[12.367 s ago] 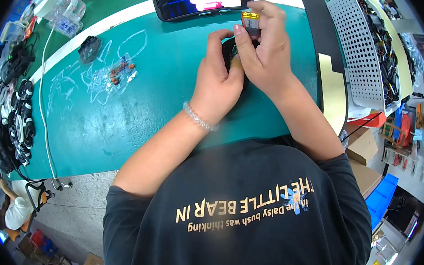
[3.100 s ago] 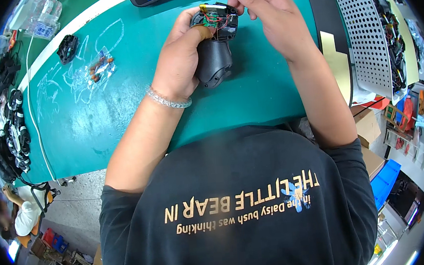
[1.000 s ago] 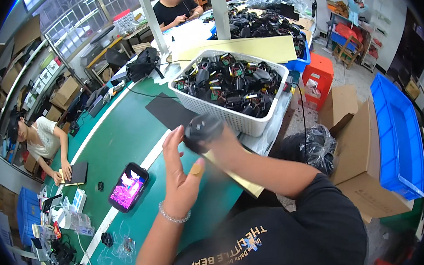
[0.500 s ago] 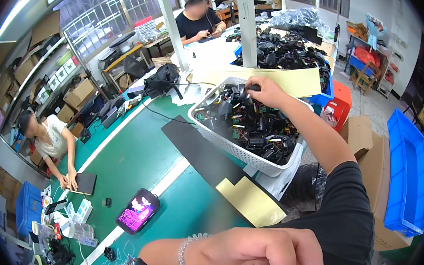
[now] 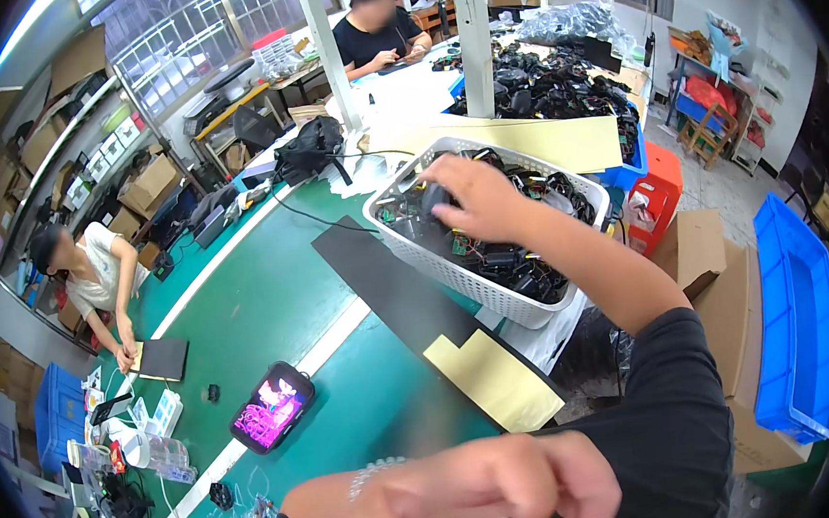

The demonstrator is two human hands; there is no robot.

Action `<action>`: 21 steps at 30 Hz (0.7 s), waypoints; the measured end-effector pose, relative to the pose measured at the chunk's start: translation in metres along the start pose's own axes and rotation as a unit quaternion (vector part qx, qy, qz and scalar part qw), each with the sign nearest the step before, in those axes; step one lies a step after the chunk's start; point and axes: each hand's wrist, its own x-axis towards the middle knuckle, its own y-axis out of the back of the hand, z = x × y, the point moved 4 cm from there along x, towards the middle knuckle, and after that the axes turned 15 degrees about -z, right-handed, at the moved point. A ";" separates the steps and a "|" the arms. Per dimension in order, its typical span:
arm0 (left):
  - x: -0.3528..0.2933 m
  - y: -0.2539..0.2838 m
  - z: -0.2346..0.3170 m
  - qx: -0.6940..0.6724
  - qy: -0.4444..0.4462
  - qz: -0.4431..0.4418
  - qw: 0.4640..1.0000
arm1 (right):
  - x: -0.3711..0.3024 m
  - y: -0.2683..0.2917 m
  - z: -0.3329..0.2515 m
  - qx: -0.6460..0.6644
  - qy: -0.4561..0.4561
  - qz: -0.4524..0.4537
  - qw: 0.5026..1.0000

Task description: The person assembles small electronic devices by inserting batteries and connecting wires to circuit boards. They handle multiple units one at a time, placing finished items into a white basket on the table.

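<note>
My right hand (image 5: 481,198) reaches over the white perforated basket (image 5: 483,283). Its fingers close around a dark, rounded plastic part (image 5: 435,199) at the basket's left side. Black electronic parts (image 5: 502,255) with small circuit boards and wires fill the basket around it. At the lower edge, close to me, my left hand (image 5: 491,492) is raised with curled fingers and is slightly blurred. Whatever lies inside those fingers is hidden. A clear beaded bracelet (image 5: 378,471) circles the left wrist.
A lit handheld screen (image 5: 272,407) lies on the green table (image 5: 244,321). A black strip (image 5: 377,281) and yellow card (image 5: 494,379) lie beside the basket. Blue crates (image 5: 798,326) and cardboard boxes (image 5: 730,302) stand at the right. Two people sit across the table and at the left.
My right hand has moved left within the basket, from its back edge to the parts at its left side. My left hand has shifted slightly, its fingers still curled.
</note>
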 end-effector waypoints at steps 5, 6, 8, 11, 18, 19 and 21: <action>-0.029 0.025 -0.013 -0.076 0.085 -0.114 0.987 | -0.025 -0.006 -0.092 -0.034 0.145 -0.097 0.984; -0.034 0.026 -0.011 -0.061 0.116 -0.115 0.985 | -0.031 0.004 -0.093 -0.031 0.127 -0.085 0.988; -0.051 0.040 -0.008 -0.025 0.160 -0.095 0.982 | -0.044 0.017 -0.080 -0.027 0.076 -0.048 0.996; -0.082 0.085 -0.008 0.134 0.195 0.104 0.966 | -0.084 0.045 -0.011 -0.066 -0.059 0.042 0.995; -0.237 0.134 0.005 0.507 0.226 0.426 0.714 | -0.137 0.022 -0.023 0.000 -0.115 0.055 0.992; -0.248 0.136 -0.003 0.504 0.226 0.443 0.706 | -0.139 0.014 -0.034 0.007 -0.115 0.054 0.992; -0.256 0.133 -0.017 0.595 0.291 0.450 0.599 | -0.140 -0.009 -0.043 0.020 -0.118 0.056 0.991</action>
